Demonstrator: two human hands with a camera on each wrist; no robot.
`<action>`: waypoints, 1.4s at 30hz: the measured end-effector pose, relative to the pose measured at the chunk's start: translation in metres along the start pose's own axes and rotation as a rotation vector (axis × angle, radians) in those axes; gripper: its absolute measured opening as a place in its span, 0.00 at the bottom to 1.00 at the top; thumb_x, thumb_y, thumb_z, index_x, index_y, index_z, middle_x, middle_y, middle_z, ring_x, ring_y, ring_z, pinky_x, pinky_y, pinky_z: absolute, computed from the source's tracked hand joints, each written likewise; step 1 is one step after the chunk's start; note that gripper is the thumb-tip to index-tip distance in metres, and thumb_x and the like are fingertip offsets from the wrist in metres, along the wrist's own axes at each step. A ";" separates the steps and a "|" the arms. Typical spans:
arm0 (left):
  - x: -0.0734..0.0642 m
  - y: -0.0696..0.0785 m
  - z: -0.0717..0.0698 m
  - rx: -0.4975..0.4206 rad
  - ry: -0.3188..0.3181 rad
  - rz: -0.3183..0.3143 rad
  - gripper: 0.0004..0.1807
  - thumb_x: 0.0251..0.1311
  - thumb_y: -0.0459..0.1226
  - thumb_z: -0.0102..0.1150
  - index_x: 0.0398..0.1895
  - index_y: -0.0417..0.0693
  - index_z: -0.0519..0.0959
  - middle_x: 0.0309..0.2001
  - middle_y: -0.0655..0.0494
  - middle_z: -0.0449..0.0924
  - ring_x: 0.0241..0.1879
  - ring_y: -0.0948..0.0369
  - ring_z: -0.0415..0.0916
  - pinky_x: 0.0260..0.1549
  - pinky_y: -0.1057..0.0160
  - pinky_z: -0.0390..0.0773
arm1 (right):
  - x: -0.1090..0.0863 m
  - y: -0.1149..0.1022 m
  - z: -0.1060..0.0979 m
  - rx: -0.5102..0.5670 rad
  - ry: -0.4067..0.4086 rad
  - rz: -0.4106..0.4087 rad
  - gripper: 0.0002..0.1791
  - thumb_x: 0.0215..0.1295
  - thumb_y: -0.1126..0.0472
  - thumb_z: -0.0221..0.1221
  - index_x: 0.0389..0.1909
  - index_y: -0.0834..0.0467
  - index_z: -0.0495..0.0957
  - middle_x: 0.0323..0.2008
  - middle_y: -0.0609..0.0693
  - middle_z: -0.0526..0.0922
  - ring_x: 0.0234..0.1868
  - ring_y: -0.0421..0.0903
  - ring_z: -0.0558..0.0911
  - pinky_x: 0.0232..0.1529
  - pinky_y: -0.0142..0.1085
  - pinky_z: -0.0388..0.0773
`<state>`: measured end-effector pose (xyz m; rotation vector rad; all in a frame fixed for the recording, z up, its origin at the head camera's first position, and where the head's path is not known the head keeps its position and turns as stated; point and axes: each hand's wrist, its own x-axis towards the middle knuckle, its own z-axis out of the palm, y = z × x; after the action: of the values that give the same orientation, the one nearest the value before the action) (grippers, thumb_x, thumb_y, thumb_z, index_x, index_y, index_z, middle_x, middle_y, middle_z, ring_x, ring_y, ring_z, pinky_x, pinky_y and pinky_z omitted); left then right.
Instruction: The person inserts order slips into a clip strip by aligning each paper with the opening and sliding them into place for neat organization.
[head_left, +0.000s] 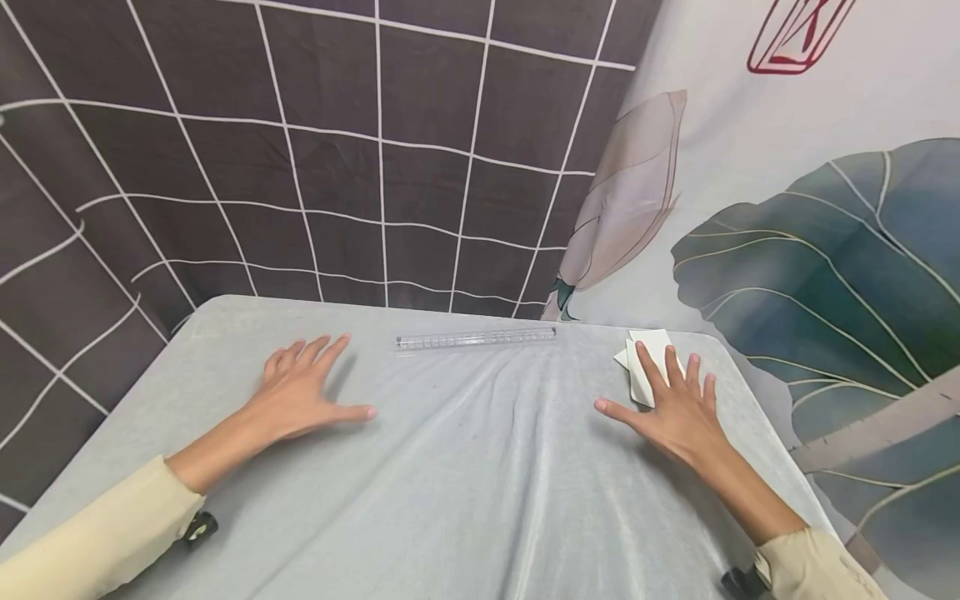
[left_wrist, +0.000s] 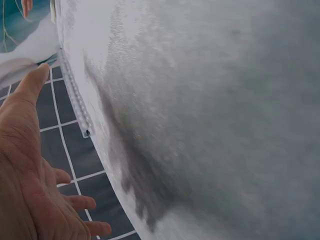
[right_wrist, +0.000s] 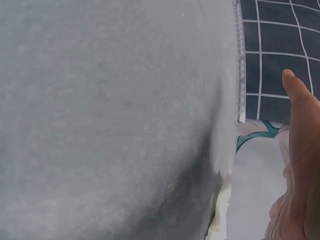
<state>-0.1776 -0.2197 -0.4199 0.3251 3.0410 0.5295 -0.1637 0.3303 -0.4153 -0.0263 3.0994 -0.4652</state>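
My left hand (head_left: 296,392) is held over the left part of the table with its fingers spread and nothing in it. On the right, my right hand (head_left: 678,417) is spread too, its fingers overlapping a small stack of whitish paper pieces (head_left: 649,342) in the head view. Between the hands, near the back edge, lies a long clear plastic tube or case (head_left: 476,338) with a row of small transparent parts inside. The left wrist view shows the clear case (left_wrist: 75,95) beyond the thumb. In the right wrist view the papers (right_wrist: 220,210) appear at the lower edge.
A pale grey cloth with creases covers the table (head_left: 450,467). Behind it hangs a dark curtain with a white grid (head_left: 427,183). A white curtain with leaf prints (head_left: 840,275) hangs along the right side.
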 end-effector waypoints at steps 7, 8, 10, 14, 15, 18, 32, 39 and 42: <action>0.012 0.009 0.005 -0.019 0.004 0.026 0.72 0.52 0.79 0.70 0.92 0.50 0.56 0.87 0.33 0.60 0.85 0.27 0.55 0.80 0.24 0.51 | 0.006 -0.002 -0.001 -0.005 -0.020 0.008 0.70 0.64 0.16 0.60 0.95 0.45 0.39 0.90 0.77 0.38 0.87 0.86 0.30 0.83 0.82 0.29; 0.014 0.010 0.006 -0.023 0.004 0.028 0.72 0.52 0.79 0.70 0.92 0.50 0.56 0.87 0.33 0.60 0.85 0.27 0.55 0.80 0.24 0.51 | 0.007 -0.001 -0.001 -0.006 -0.022 0.009 0.70 0.64 0.15 0.60 0.95 0.45 0.39 0.90 0.77 0.38 0.87 0.86 0.30 0.83 0.82 0.30; 0.016 0.011 0.007 -0.031 0.008 0.033 0.72 0.52 0.78 0.70 0.92 0.50 0.57 0.87 0.33 0.61 0.84 0.27 0.56 0.80 0.24 0.52 | 0.009 -0.001 -0.001 -0.005 -0.024 0.011 0.70 0.64 0.15 0.60 0.95 0.46 0.39 0.89 0.78 0.38 0.87 0.86 0.30 0.83 0.82 0.30; 0.022 0.014 0.011 -0.052 0.006 0.037 0.71 0.53 0.77 0.71 0.93 0.50 0.56 0.86 0.33 0.62 0.83 0.27 0.58 0.80 0.25 0.54 | 0.011 -0.001 -0.001 -0.001 -0.027 0.018 0.71 0.63 0.15 0.60 0.95 0.46 0.39 0.89 0.78 0.38 0.87 0.87 0.31 0.83 0.82 0.31; 0.023 0.015 0.011 -0.057 0.005 0.036 0.71 0.53 0.77 0.71 0.93 0.50 0.56 0.86 0.33 0.62 0.83 0.27 0.58 0.80 0.25 0.54 | 0.011 -0.001 -0.001 -0.001 -0.028 0.019 0.71 0.63 0.15 0.60 0.95 0.46 0.39 0.89 0.78 0.38 0.87 0.87 0.31 0.83 0.82 0.32; 0.028 0.017 0.012 -0.070 -0.003 0.034 0.70 0.54 0.76 0.71 0.93 0.50 0.56 0.86 0.34 0.63 0.82 0.28 0.60 0.80 0.25 0.55 | 0.013 0.000 -0.001 -0.004 -0.030 0.021 0.71 0.63 0.15 0.60 0.95 0.47 0.40 0.89 0.79 0.38 0.87 0.87 0.32 0.83 0.82 0.32; 0.059 0.029 0.016 -0.099 -0.001 0.057 0.67 0.55 0.70 0.75 0.91 0.48 0.59 0.83 0.36 0.68 0.75 0.31 0.69 0.80 0.28 0.61 | 0.022 0.005 0.000 -0.016 -0.044 0.039 0.71 0.63 0.13 0.59 0.95 0.49 0.43 0.89 0.80 0.39 0.86 0.89 0.38 0.83 0.82 0.38; 0.071 0.031 0.020 -0.102 0.001 0.060 0.64 0.58 0.69 0.74 0.90 0.45 0.61 0.80 0.33 0.70 0.76 0.30 0.70 0.77 0.27 0.67 | 0.027 0.009 0.000 -0.022 -0.060 0.059 0.72 0.63 0.13 0.58 0.94 0.51 0.43 0.88 0.81 0.41 0.85 0.90 0.41 0.83 0.82 0.42; 0.079 0.029 0.023 -0.114 0.009 0.070 0.63 0.58 0.67 0.74 0.89 0.43 0.63 0.79 0.31 0.71 0.75 0.28 0.71 0.76 0.27 0.69 | 0.028 0.012 -0.001 -0.037 -0.066 0.068 0.72 0.63 0.13 0.57 0.94 0.51 0.43 0.87 0.81 0.44 0.85 0.91 0.45 0.79 0.83 0.52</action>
<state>-0.2472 -0.1690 -0.4323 0.4263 3.0009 0.7069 -0.1923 0.3413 -0.4181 0.0623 3.0322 -0.3972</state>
